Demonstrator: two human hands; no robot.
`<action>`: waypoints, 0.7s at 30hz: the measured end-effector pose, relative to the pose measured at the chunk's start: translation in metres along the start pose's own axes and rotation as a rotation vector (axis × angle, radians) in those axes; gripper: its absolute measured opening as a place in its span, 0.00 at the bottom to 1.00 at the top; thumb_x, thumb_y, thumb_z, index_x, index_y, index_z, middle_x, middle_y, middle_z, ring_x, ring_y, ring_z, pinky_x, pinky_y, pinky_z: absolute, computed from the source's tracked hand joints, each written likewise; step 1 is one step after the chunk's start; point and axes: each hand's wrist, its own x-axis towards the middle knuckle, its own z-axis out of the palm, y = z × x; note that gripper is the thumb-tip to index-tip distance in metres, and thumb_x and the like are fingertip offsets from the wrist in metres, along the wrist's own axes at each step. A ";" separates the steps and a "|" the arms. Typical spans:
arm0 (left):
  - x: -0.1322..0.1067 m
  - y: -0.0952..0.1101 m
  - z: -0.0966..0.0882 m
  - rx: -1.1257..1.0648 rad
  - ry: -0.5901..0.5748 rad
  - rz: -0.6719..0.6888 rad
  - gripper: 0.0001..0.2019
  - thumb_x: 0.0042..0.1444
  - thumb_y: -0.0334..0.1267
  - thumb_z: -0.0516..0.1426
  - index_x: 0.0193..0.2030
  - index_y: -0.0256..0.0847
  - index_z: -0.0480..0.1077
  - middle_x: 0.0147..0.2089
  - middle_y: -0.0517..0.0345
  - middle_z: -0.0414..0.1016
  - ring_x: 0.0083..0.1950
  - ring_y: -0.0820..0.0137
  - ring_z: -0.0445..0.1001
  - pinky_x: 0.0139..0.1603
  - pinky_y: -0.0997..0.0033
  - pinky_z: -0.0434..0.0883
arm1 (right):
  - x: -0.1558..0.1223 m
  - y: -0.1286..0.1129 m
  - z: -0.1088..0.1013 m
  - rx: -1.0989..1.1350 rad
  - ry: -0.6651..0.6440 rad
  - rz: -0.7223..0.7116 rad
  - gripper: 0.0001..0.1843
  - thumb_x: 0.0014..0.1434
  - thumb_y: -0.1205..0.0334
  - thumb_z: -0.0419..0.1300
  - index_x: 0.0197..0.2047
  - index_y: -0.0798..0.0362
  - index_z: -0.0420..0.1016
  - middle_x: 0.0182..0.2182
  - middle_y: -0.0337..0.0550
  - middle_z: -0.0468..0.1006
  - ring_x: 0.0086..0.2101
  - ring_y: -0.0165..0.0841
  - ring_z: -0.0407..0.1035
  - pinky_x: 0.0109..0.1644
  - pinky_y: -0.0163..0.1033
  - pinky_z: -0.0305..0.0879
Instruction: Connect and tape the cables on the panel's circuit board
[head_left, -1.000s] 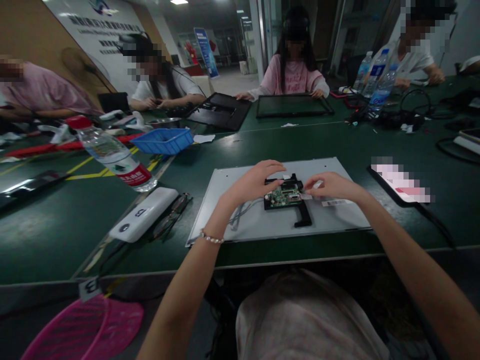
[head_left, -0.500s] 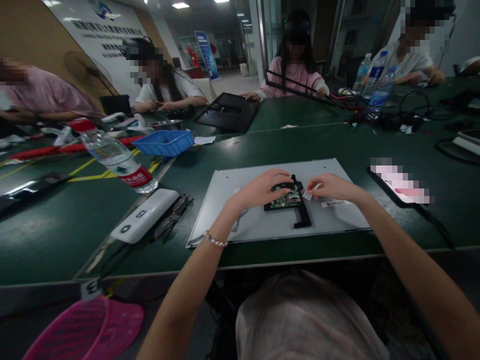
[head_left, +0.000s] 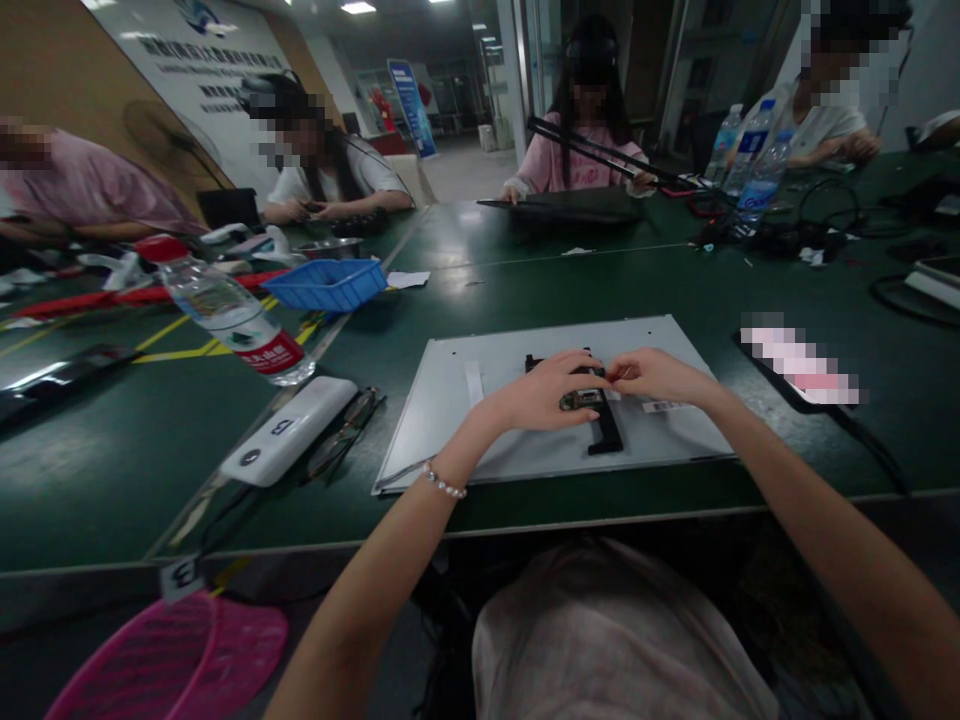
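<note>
On the green tabletop (head_left: 637, 280), directly before me: one white-backed flat panel (head_left: 656, 435), lying flat near the edge. Upon its middle, one black bracket (head_left: 606, 433), its lower leg pointing toward me, and one circuit board (head_left: 577, 399), largely covered, a metal connector showing between my fingers. My left grip (head_left: 551, 390): laid over board and bracket, fingers spread, closed on nothing; at the wrist, one beaded bracelet (head_left: 444, 484). My right grip (head_left: 660, 375): thumb and fingertips drawn together at the board's right-hand side, close to the left fingertips; whether anything is pinched there I cannot tell. Also on the panel: one white tape strip (head_left: 474, 382), to the left; one printed label (head_left: 660, 406), just below my right grip. To the left of the panel, well clear of my hands: one pair of eyeglasses (head_left: 345, 435), folded; one white power bank (head_left: 292, 430) beside it; one red-capped water bottle (head_left: 232, 315); one blue plastic bin (head_left: 360, 290). To the right: one smartphone (head_left: 806, 375), screen up, cable attached. Below the tabletop, left: one pink plastic basket (head_left: 247, 640).
</note>
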 end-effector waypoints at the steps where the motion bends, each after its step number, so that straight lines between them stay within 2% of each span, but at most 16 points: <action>1: 0.000 0.000 0.002 0.009 -0.001 -0.002 0.18 0.60 0.44 0.56 0.57 0.44 0.68 0.61 0.47 0.64 0.66 0.57 0.58 0.67 0.52 0.55 | -0.001 -0.002 0.000 -0.012 0.008 0.009 0.11 0.52 0.61 0.57 0.38 0.53 0.77 0.35 0.44 0.80 0.34 0.35 0.73 0.39 0.38 0.67; 6: 0.000 0.000 0.007 0.044 -0.024 0.001 0.18 0.60 0.44 0.56 0.56 0.44 0.68 0.60 0.48 0.65 0.66 0.57 0.58 0.67 0.49 0.54 | -0.001 -0.007 0.001 -0.035 0.029 0.039 0.10 0.52 0.64 0.57 0.37 0.53 0.78 0.35 0.44 0.80 0.33 0.35 0.73 0.38 0.37 0.67; 15: 0.001 0.000 0.006 0.029 -0.046 0.003 0.15 0.59 0.39 0.56 0.53 0.43 0.70 0.58 0.48 0.67 0.64 0.58 0.60 0.67 0.51 0.54 | 0.001 -0.001 0.003 -0.012 0.031 -0.026 0.09 0.51 0.63 0.60 0.36 0.53 0.77 0.38 0.43 0.79 0.35 0.34 0.73 0.39 0.35 0.67; 21: 0.000 0.000 0.006 0.024 -0.038 0.003 0.15 0.59 0.37 0.55 0.53 0.42 0.70 0.58 0.47 0.66 0.63 0.59 0.61 0.65 0.53 0.57 | 0.001 0.001 0.004 -0.067 0.031 -0.050 0.11 0.48 0.63 0.62 0.37 0.54 0.78 0.40 0.44 0.79 0.31 0.32 0.72 0.36 0.35 0.67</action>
